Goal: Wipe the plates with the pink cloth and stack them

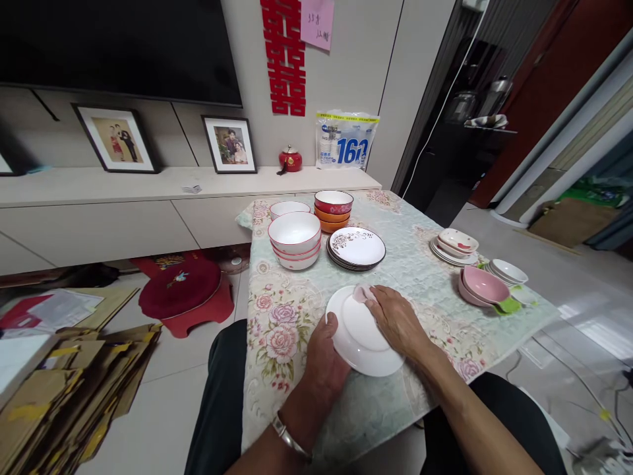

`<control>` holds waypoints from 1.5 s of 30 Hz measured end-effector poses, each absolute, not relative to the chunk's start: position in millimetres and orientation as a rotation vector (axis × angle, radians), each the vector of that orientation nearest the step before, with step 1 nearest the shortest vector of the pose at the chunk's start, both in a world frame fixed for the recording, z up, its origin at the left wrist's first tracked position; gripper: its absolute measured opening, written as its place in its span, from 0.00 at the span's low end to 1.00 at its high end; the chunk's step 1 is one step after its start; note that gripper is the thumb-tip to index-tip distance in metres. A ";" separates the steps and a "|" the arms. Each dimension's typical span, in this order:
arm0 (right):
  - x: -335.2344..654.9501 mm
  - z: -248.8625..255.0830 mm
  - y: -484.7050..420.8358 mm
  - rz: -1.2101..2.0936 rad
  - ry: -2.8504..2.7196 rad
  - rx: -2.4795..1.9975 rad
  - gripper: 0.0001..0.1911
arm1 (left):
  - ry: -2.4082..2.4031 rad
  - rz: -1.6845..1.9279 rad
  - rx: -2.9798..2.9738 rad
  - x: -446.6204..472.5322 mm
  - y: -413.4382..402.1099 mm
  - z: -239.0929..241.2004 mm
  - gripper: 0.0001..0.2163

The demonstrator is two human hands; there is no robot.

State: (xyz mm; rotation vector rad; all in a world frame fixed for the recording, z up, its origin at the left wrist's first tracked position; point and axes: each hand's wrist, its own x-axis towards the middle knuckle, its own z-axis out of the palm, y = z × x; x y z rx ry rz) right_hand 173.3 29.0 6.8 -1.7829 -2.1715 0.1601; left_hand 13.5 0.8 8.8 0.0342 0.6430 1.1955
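While left hand (324,356) grips it and right hand (399,318) holds pinkish cloth (363,293), plate (364,330) broad side up, round, glossy, plain white

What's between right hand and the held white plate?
A pale pink cloth, partly hidden under the fingers of the right hand, against the white plate; it shows in the head view.

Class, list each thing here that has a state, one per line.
White plate: held in left grip
Pinkish cloth: bunched, partly under right grip
White bowls: stacked upright
Red and orange bowls: stacked upright
Dark-rimmed plates: stacked face up
Pink bowls: nested
Television: screen dark
Red pot: lid on
Framed photos: standing
Plastic bag: standing
Cardboard: flattened, piled
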 end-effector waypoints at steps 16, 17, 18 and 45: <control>140.6 -28.4 -59.3 -0.145 -2.043 -1.683 0.26 | 0.659 1.184 0.090 12.4 -0.8 6.3 0.22; 137.8 -23.5 -55.4 -0.126 -2.088 -1.703 0.26 | 0.656 1.189 0.091 12.5 -0.7 6.8 0.21; 136.1 -17.8 -49.5 -0.098 -2.125 -1.740 0.26 | 0.654 1.195 0.090 12.7 -0.3 7.1 0.21; 155.0 -10.6 -50.5 -0.351 -2.448 -1.341 0.34 | 0.650 1.122 0.029 9.4 4.9 4.8 0.22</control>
